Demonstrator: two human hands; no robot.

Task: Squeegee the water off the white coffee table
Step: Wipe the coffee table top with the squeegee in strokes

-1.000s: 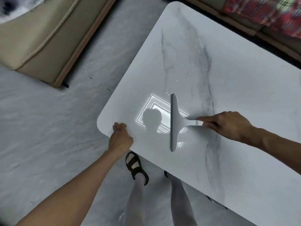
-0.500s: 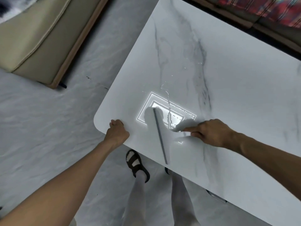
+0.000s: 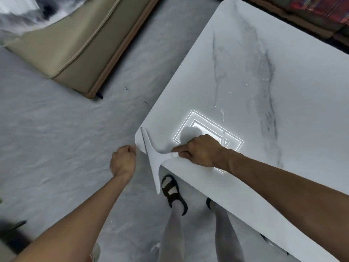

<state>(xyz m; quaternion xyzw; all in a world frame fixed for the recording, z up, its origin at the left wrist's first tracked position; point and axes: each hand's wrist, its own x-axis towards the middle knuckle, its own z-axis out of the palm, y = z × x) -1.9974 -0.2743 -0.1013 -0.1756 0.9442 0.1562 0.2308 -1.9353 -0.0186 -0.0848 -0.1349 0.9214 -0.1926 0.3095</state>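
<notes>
Now, right hand [image 3: 200,150]: the squeegee [image 3: 154,159] handle is gripped.
Blade: laid across the table [image 3: 283,91] corner, partly overhanging.
Left hand [image 3: 122,163]: clenched, perhaps touching that corner.

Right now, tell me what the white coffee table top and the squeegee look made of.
White coffee table top: glossy marble or marble-look slab, given grey veins and mirrored light. White T-shaped squeegee: likely matte plastic; dark blade strip, probably rubber.

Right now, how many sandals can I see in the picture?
2. The left sandal stands on the floor beside the table corner; the right sandal is mostly hidden under the table's edge.
</notes>
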